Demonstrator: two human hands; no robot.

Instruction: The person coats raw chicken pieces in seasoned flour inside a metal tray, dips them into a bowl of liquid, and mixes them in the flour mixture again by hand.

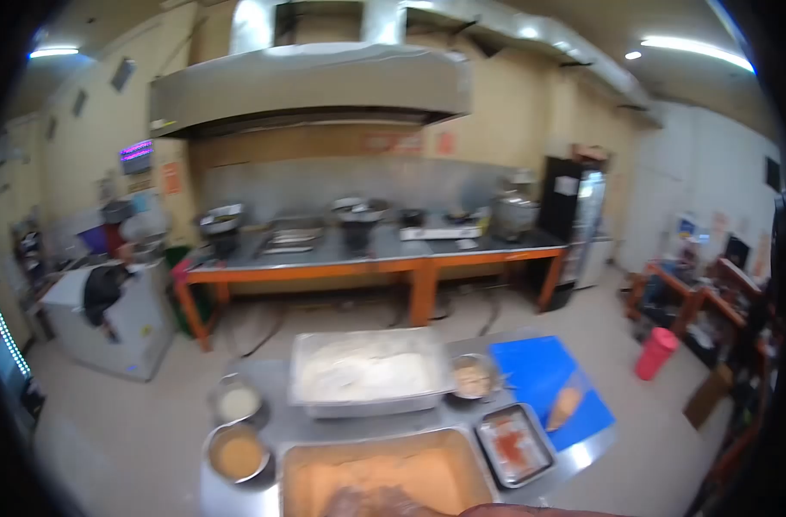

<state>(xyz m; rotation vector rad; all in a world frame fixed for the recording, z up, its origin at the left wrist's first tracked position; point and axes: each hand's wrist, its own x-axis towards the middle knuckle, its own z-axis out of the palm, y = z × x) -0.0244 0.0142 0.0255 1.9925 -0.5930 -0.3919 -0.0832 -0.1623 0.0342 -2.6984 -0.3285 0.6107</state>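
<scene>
At the bottom edge, my left hand [345, 502] and my right hand [400, 501] are close together in a deep metal tray [281, 482] of orange powder or fine crumbs [427, 474]. Both hands are blurred and cut off by the frame, so their fingers and anything in them cannot be made out. Behind this tray stands another metal tray [367, 407] of white flour-like powder [367, 370]. To the left are a bowl of orange-tan contents [239, 452] and a metal container of whitish contents [238, 401].
A bowl with pale pieces [472, 381], a small tray with reddish residue [515, 441] and a blue board [539, 370] bearing a tan item [565, 407] sit on the right. Farther back, an orange-framed counter [307, 274] with cookware runs under a hood [315, 86]. A red bin [657, 353] stands on the floor.
</scene>
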